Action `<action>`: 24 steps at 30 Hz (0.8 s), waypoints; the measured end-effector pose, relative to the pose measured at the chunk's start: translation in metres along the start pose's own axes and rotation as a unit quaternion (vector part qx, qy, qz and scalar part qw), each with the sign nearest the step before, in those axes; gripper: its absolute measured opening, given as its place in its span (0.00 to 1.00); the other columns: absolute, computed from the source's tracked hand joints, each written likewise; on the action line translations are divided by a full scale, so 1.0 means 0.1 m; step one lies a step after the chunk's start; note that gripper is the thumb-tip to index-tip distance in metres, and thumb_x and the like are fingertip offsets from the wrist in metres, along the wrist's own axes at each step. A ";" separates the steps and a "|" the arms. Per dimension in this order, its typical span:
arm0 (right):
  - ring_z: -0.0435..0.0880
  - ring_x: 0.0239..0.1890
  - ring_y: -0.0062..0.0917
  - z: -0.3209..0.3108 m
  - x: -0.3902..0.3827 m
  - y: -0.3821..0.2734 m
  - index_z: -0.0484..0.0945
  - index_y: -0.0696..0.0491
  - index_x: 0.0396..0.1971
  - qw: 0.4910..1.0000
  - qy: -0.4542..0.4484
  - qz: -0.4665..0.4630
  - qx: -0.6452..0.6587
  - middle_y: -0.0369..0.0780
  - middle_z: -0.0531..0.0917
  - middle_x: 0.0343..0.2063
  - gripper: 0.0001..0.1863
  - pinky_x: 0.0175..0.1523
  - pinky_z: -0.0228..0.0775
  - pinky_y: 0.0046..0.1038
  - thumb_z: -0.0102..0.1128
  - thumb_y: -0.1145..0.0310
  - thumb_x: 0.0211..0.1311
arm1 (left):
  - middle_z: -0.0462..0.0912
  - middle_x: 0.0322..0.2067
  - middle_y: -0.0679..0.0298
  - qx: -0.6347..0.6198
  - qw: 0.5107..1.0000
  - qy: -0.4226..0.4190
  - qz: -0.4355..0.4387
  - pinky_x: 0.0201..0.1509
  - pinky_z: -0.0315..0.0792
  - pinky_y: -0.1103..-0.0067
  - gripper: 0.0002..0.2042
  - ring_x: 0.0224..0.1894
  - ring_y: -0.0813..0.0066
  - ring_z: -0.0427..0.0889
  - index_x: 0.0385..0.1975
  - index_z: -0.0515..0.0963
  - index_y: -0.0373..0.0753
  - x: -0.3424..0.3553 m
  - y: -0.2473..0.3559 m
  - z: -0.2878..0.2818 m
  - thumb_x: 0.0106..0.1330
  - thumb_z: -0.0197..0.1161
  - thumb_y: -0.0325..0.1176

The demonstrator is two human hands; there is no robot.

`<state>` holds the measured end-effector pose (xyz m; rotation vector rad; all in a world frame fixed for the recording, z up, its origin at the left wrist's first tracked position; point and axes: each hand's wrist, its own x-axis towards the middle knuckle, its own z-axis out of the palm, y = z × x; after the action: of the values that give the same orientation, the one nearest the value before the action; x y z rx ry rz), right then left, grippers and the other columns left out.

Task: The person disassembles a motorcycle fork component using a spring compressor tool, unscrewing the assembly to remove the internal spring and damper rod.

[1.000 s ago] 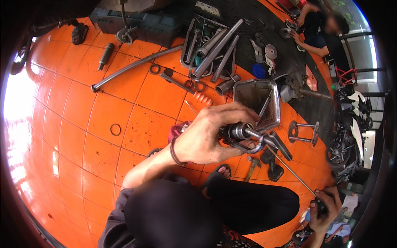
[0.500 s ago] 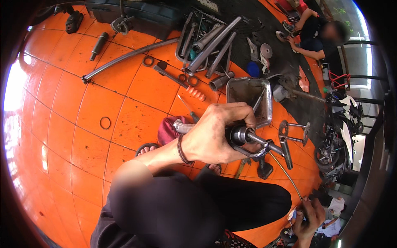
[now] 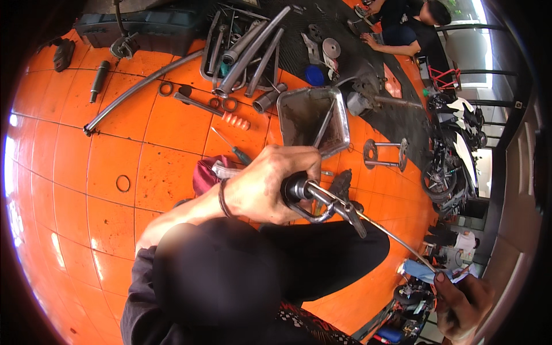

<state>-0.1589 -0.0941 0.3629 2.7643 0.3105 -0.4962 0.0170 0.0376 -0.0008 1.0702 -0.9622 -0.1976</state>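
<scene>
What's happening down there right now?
The person's left hand is wrapped around a dark metal part, while the right hand holds a thin rod that runs up toward it; whether the tip touches is hard to tell. Just beyond the left hand is a metal tray, with a green-handled screwdriver lying on the orange tiled floor. Metal tubes lie farther off, and another person is at the upper right.
</scene>
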 end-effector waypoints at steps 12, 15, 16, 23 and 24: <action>0.69 0.28 0.29 -0.20 0.00 -0.20 0.91 0.45 0.44 0.983 -0.032 0.138 -0.119 0.34 0.76 0.23 0.22 0.43 0.59 0.31 0.70 0.74 0.43 | 0.73 0.25 0.61 -0.008 0.999 -0.044 -0.009 0.31 0.68 0.69 0.15 0.27 0.59 0.76 0.27 0.70 0.37 0.02 0.03 -0.02 0.42 0.71 0.27; 0.68 0.33 0.29 -0.19 -0.02 -0.25 0.92 0.42 0.43 0.977 -0.021 0.161 -0.137 0.33 0.75 0.25 0.24 0.44 0.59 0.31 0.72 0.73 0.39 | 0.72 0.25 0.61 -0.026 0.997 -0.066 -0.014 0.32 0.68 0.69 0.15 0.27 0.59 0.76 0.27 0.70 0.37 0.01 0.05 0.03 0.43 0.71 0.27; 0.68 0.35 0.29 -0.19 -0.05 -0.28 0.92 0.41 0.42 0.974 -0.019 0.179 -0.138 0.33 0.75 0.26 0.24 0.44 0.59 0.31 0.72 0.74 0.38 | 0.72 0.25 0.61 -0.021 0.998 -0.065 -0.007 0.32 0.68 0.68 0.15 0.27 0.59 0.76 0.27 0.70 0.37 0.02 0.05 0.06 0.43 0.71 0.27; 0.69 0.35 0.28 -0.22 0.04 -0.24 0.93 0.42 0.43 0.973 0.021 0.204 -0.102 0.36 0.75 0.30 0.26 0.42 0.60 0.30 0.74 0.75 0.36 | 0.72 0.25 0.62 0.012 0.998 -0.060 -0.007 0.29 0.66 0.72 0.15 0.25 0.63 0.75 0.26 0.71 0.38 -0.01 0.09 0.05 0.45 0.73 0.24; 0.69 0.34 0.27 -0.24 0.05 -0.21 0.93 0.43 0.43 0.977 0.009 0.186 -0.102 0.37 0.76 0.31 0.26 0.42 0.60 0.29 0.74 0.74 0.36 | 0.73 0.25 0.63 -0.008 0.998 -0.055 -0.017 0.29 0.66 0.72 0.14 0.25 0.64 0.74 0.26 0.71 0.37 -0.01 0.11 0.09 0.46 0.72 0.23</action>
<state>-0.1530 -0.0654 0.3765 2.5412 -0.1450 -0.3230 0.0068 0.0376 0.0085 1.0699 -1.0395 -0.2929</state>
